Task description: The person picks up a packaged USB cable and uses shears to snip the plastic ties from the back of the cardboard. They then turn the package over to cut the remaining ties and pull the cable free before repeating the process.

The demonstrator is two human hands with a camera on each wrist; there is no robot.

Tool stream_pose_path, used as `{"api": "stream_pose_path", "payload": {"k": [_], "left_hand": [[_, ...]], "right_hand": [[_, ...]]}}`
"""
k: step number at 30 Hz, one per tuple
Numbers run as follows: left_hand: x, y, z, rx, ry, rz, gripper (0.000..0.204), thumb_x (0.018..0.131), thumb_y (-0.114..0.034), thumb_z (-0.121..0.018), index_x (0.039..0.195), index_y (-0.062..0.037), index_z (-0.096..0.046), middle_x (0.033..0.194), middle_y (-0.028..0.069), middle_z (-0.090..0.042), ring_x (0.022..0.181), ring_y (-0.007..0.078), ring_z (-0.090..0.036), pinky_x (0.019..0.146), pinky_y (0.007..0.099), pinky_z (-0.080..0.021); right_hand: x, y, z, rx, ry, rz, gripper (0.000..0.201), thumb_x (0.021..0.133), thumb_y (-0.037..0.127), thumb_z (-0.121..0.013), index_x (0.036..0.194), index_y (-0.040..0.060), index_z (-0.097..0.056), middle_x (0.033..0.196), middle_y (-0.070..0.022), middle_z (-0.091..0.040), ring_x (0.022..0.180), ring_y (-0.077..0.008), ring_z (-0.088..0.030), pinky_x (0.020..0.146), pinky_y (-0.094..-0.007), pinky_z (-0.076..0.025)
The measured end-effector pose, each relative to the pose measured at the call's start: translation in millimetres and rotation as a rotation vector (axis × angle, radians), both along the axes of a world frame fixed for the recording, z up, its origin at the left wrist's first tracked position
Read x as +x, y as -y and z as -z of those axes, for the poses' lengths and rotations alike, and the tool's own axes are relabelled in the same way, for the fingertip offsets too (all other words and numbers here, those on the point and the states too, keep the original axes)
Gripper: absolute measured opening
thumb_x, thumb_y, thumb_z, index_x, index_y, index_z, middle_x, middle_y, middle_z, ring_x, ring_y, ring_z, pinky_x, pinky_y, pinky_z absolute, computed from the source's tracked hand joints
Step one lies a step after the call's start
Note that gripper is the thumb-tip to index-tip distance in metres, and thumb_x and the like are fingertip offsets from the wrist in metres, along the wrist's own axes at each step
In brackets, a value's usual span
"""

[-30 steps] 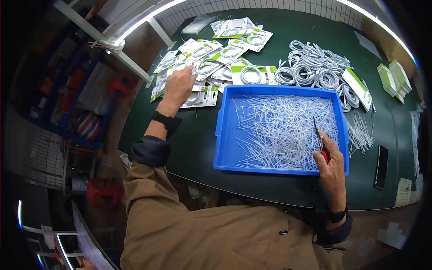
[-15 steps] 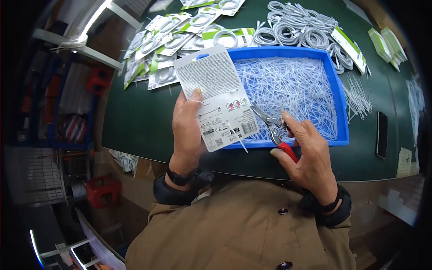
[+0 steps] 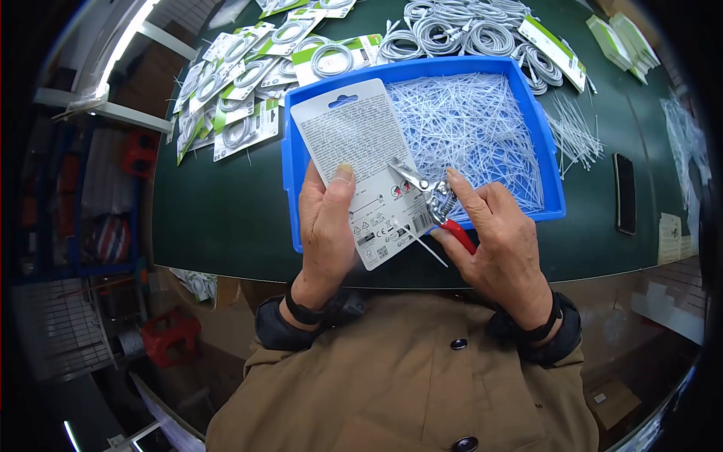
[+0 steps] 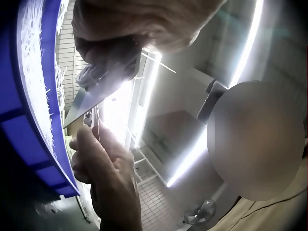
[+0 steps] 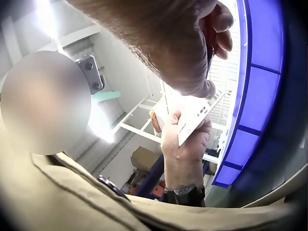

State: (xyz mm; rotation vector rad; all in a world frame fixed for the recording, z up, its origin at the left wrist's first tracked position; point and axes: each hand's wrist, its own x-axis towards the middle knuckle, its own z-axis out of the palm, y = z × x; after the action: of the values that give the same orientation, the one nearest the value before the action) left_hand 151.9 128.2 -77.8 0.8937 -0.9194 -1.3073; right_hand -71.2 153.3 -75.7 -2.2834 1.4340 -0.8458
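Note:
My left hand [image 3: 327,222] grips a white packaging card [image 3: 354,143], thumb across its printed back, over the left part of the tray. Near the card's lower right corner a thin white cable tie [image 3: 431,251] sticks out past the edge. My right hand [image 3: 501,245] holds red-handled pruning shears [image 3: 439,197], their blades lying across the card's printed face. The right wrist view shows the card [image 5: 192,126] edge-on between both hands. In the left wrist view, some white cable [image 4: 91,74] shows on the card's other side, under the left hand [image 4: 149,21].
A blue tray [image 3: 536,124] full of thin white strips sits below the hands. Carded cables [image 3: 245,94] pile up at back left, coiled white cables [image 3: 444,38] behind the tray. To the right lie loose ties [image 3: 574,134], a phone [image 3: 624,193] and green-white cards [image 3: 623,45].
My left hand has come from the pile of carded cables and now holds one card in front of me. The shears have come left from over the tray to the card's face.

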Motion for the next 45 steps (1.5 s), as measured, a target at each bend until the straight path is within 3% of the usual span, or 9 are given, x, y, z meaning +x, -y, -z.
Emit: {"api": "stream_pose_path", "payload": {"k": [3, 9, 16, 22, 25, 31, 37, 38, 45], "left_hand": [[-8, 0, 1, -0.047, 0.026, -0.001, 0.039, 0.111, -0.018, -0.048, 0.144, 0.0041, -0.049, 0.129, 0.0160, -0.067, 0.109, 0.0165, -0.068, 0.095, 0.0321, -0.057], [-25, 2, 8, -0.051, 0.007, 0.009, 0.041, 0.112, -0.020, -0.047, 0.146, 0.0037, -0.048, 0.132, 0.0151, -0.065, 0.112, 0.0169, -0.066, 0.098, 0.0326, -0.054], [-35, 8, 16, -0.032, -0.055, 0.070, 0.044, 0.115, -0.028, -0.045, 0.147, 0.0027, -0.047, 0.135, 0.0143, -0.065, 0.118, 0.0176, -0.064, 0.104, 0.0337, -0.050], [-40, 4, 13, -0.070, 0.009, 0.070, 0.045, 0.115, -0.030, -0.045, 0.147, 0.0026, -0.046, 0.132, 0.0139, -0.065, 0.115, 0.0164, -0.065, 0.099, 0.0322, -0.053], [-42, 3, 13, -0.090, 0.027, 0.050, 0.044, 0.115, -0.028, -0.044, 0.146, 0.0027, -0.045, 0.131, 0.0138, -0.066, 0.112, 0.0165, -0.067, 0.098, 0.0319, -0.055], [-45, 5, 17, -0.035, -0.029, 0.048, 0.042, 0.115, -0.026, -0.044, 0.146, 0.0027, -0.045, 0.131, 0.0147, -0.065, 0.112, 0.0176, -0.067, 0.099, 0.0331, -0.055], [-41, 11, 17, 0.000, 0.053, 0.024, 0.044, 0.115, -0.030, -0.043, 0.144, 0.0025, -0.047, 0.130, 0.0153, -0.065, 0.113, 0.0173, -0.065, 0.100, 0.0325, -0.054], [-40, 14, 18, 0.004, 0.113, -0.067, 0.042, 0.113, -0.034, -0.045, 0.137, 0.0002, -0.052, 0.119, 0.0166, -0.069, 0.097, 0.0229, -0.075, 0.083, 0.0344, -0.062], [-8, 23, 8, 0.090, -0.075, -0.147, 0.043, 0.114, -0.035, -0.041, 0.136, 0.0004, -0.051, 0.118, 0.0176, -0.069, 0.096, 0.0237, -0.076, 0.084, 0.0351, -0.063]], "right_hand": [[-2, -3, 4, -0.034, -0.005, 0.023, 0.074, 0.081, 0.020, -0.089, 0.147, 0.0037, -0.059, 0.090, -0.0107, -0.058, 0.079, -0.0270, -0.060, 0.065, -0.0387, -0.052], [-9, -13, 16, -0.017, 0.122, 0.078, 0.072, 0.082, 0.014, -0.087, 0.147, 0.0014, -0.058, 0.087, -0.0117, -0.060, 0.072, -0.0268, -0.062, 0.062, -0.0391, -0.052], [-12, -24, 7, 0.218, 0.270, -0.013, 0.074, 0.080, 0.013, -0.087, 0.148, 0.0074, -0.059, 0.088, -0.0128, -0.060, 0.073, -0.0286, -0.063, 0.065, -0.0400, -0.053], [-11, -20, 8, 0.168, 0.249, -0.032, 0.076, 0.079, 0.016, -0.087, 0.149, 0.0079, -0.058, 0.090, -0.0136, -0.060, 0.075, -0.0302, -0.063, 0.066, -0.0412, -0.053], [-8, -20, 10, 0.135, 0.257, -0.013, 0.077, 0.074, 0.004, -0.087, 0.148, 0.0086, -0.062, 0.088, -0.0081, -0.060, 0.069, -0.0184, -0.058, 0.062, -0.0315, -0.050], [-6, -22, 12, 0.062, 0.173, -0.005, 0.075, 0.078, 0.011, -0.087, 0.148, 0.0089, -0.059, 0.088, -0.0115, -0.059, 0.072, -0.0274, -0.064, 0.062, -0.0399, -0.054], [-8, -25, 25, 0.095, 0.232, -0.002, 0.072, 0.081, 0.008, -0.086, 0.148, 0.0091, -0.059, 0.086, -0.0120, -0.059, 0.068, -0.0274, -0.062, 0.061, -0.0397, -0.053], [-8, -26, 25, 0.119, 0.264, 0.002, 0.071, 0.081, 0.009, -0.087, 0.147, 0.0090, -0.060, 0.087, -0.0121, -0.060, 0.068, -0.0270, -0.062, 0.061, -0.0394, -0.053], [-26, -34, 22, 0.150, 0.186, 0.013, 0.076, 0.076, 0.011, -0.089, 0.147, 0.0096, -0.062, 0.088, -0.0109, -0.061, 0.074, -0.0268, -0.063, 0.065, -0.0397, -0.053]]}}
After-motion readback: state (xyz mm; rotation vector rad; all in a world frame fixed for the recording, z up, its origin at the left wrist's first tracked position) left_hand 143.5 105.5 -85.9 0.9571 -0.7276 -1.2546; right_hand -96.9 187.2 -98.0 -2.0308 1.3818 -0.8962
